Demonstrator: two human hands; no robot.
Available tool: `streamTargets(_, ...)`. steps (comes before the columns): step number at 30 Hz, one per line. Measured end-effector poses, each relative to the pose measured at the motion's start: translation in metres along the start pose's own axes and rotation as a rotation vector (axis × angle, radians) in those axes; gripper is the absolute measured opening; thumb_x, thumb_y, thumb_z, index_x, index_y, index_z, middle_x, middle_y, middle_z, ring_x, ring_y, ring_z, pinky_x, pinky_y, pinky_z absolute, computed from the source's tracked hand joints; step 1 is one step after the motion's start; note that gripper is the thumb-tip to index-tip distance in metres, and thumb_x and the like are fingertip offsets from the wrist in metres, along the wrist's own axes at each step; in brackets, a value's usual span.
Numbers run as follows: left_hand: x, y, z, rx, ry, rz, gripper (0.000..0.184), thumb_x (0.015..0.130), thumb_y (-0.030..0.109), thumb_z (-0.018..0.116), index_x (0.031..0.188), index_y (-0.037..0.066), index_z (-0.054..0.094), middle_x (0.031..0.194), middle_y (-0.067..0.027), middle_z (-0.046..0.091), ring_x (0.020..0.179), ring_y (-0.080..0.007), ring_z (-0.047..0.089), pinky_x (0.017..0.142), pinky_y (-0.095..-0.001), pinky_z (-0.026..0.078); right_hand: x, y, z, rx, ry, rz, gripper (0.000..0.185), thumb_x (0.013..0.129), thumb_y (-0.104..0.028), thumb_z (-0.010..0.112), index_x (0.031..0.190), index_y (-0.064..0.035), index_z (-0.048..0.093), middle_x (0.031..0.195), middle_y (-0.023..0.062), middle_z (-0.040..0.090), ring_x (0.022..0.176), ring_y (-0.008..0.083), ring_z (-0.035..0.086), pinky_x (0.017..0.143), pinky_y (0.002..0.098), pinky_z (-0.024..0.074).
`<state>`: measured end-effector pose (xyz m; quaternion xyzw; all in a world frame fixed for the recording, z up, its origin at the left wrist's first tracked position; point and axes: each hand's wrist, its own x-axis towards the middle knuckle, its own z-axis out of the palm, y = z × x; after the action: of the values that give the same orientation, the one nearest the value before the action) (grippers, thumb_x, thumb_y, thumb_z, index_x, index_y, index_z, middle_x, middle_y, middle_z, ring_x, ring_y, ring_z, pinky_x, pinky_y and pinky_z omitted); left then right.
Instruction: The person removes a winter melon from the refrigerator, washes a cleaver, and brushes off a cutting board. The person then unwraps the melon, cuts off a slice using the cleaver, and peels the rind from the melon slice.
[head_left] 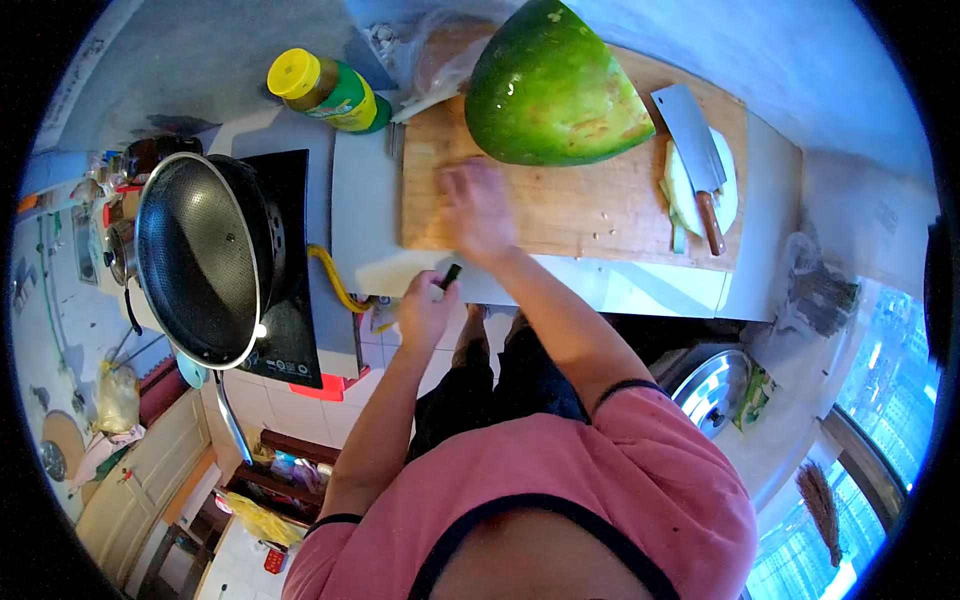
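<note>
My left hand (427, 312) is closed just off the counter's front edge. A small dark piece (450, 277), perhaps green rind, sticks up from its fingers; I cannot make out its kind. Above the left part of the wooden cutting board (570, 215) is my right hand (478, 212), its fingers smeared by motion. A large cut piece of green-skinned winter melon (550, 90) rests at the back of the board. On the right side, a cleaver (690, 135) with a brown wooden handle lies over pale melon slices (722, 185).
A wok (200, 260) stands on the black cooktop (300, 330) at the left. Behind it is a green bottle with a yellow cap (330, 92). A yellow strip (335, 280) hangs at the counter edge. A metal lid (712, 390) is at the right.
</note>
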<state>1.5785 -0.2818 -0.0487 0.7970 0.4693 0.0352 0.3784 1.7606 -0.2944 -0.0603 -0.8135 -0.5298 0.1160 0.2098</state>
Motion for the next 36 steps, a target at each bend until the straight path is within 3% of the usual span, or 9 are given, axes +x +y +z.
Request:
streamTargets(3, -0.001, -0.007, -0.015, 0.034, 0.026, -0.123, 0.033, 0.08, 0.032, 0.069, 0.093, 0.003, 0.06, 0.089, -0.0142, 0.067, 0.084, -0.0315, 0.064, 0.075, -0.0393, 0.048, 0.005, -0.02, 0.013, -0.027, 0.185, -0.217, 0.044, 0.089, -0.022, 0.045, 0.129, -0.0047, 0.048, 0.129, 0.0191, 0.045, 0.128, 0.0359, 0.037, 0.111, 0.0471, 0.0245)
streamTargets(5, 0.008, -0.033, -0.009, -0.032, 0.144, -0.104, 0.032, 0.081, 0.033, 0.069, 0.093, 0.005, 0.06, 0.088, -0.0148, 0.066, 0.082, -0.0332, 0.064, 0.074, -0.0406, 0.048, -0.019, 0.011, 0.0, -0.021, 0.049, -0.087, 0.051, 0.089, -0.027, 0.049, 0.136, -0.0084, 0.044, 0.135, 0.0216, 0.04, 0.13, 0.0386, 0.034, 0.11, 0.0488, 0.0252)
streamTargets(9, 0.023, -0.045, -0.008, 0.016, 0.078, -0.049, 0.036, 0.087, 0.035, 0.061, 0.096, 0.001, 0.057, 0.092, -0.0184, 0.065, 0.085, -0.0373, 0.062, 0.076, -0.0438, 0.048, -0.065, 0.102, -0.039, -0.305, 0.334, 0.317, 0.051, 0.088, -0.025, 0.05, 0.133, -0.0014, 0.045, 0.137, 0.026, 0.035, 0.127, 0.0443, 0.034, 0.106, 0.0549, 0.0272)
streamTargets(12, 0.03, -0.046, -0.008, 0.064, -0.002, -0.058, 0.037, 0.089, 0.035, 0.058, 0.1, -0.001, 0.056, 0.095, -0.0213, 0.064, 0.087, -0.0383, 0.062, 0.079, -0.0444, 0.048, -0.04, 0.079, -0.016, -0.298, 0.486, 0.304, 0.051, 0.088, -0.025, 0.051, 0.131, 0.0011, 0.046, 0.135, 0.028, 0.035, 0.126, 0.0461, 0.032, 0.105, 0.0576, 0.0258)
streamTargets(19, 0.037, -0.036, -0.023, 0.064, -0.131, -0.133, 0.038, 0.09, 0.034, 0.056, 0.101, -0.002, 0.056, 0.099, -0.023, 0.064, 0.092, -0.0388, 0.061, 0.083, -0.0439, 0.047, -0.033, 0.009, -0.013, 0.004, 0.148, -0.092, 0.047, 0.089, -0.028, 0.052, 0.13, -0.0053, 0.05, 0.136, 0.0215, 0.039, 0.129, 0.0363, 0.035, 0.11, 0.0499, 0.026)
streamTargets(22, 0.033, -0.052, -0.014, -0.003, -0.107, -0.037, 0.04, 0.089, 0.036, 0.058, 0.103, -0.002, 0.054, 0.098, -0.0244, 0.063, 0.091, -0.0392, 0.061, 0.083, -0.045, 0.047, -0.063, 0.072, -0.025, -0.179, 0.329, 0.1, 0.047, 0.085, -0.021, 0.053, 0.129, -0.0041, 0.052, 0.132, 0.0218, 0.043, 0.124, 0.0395, 0.04, 0.106, 0.0521, 0.0312)
streamTargets(27, 0.038, -0.047, -0.017, 0.033, -0.108, -0.031, 0.039, 0.089, 0.034, 0.058, 0.101, -0.002, 0.054, 0.096, -0.0243, 0.063, 0.091, -0.0399, 0.06, 0.083, -0.0452, 0.046, -0.001, 0.024, 0.011, -0.261, 0.281, 0.308, 0.056, 0.089, -0.03, 0.051, 0.136, -0.0024, 0.04, 0.139, 0.0213, 0.036, 0.131, 0.0421, 0.03, 0.109, 0.0525, 0.0252)
streamTargets(30, 0.032, -0.042, -0.02, -0.005, -0.127, -0.058, 0.037, 0.089, 0.033, 0.059, 0.1, -0.002, 0.054, 0.095, -0.0239, 0.063, 0.091, -0.0398, 0.06, 0.083, -0.0454, 0.046, 0.008, -0.015, 0.023, -0.123, 0.136, -0.068, 0.053, 0.089, -0.027, 0.052, 0.135, -0.004, 0.042, 0.139, 0.0191, 0.035, 0.134, 0.0384, 0.027, 0.111, 0.0498, 0.0243)
streamTargets(36, 0.035, -0.041, -0.019, -0.021, -0.125, -0.098, 0.035, 0.089, 0.032, 0.059, 0.099, -0.001, 0.054, 0.097, -0.0231, 0.063, 0.092, -0.0398, 0.06, 0.083, -0.0458, 0.045, -0.052, 0.056, -0.035, -0.162, 0.152, 0.071, 0.047, 0.089, -0.024, 0.051, 0.133, -0.0106, 0.047, 0.135, 0.0178, 0.04, 0.127, 0.0367, 0.037, 0.107, 0.047, 0.0311)
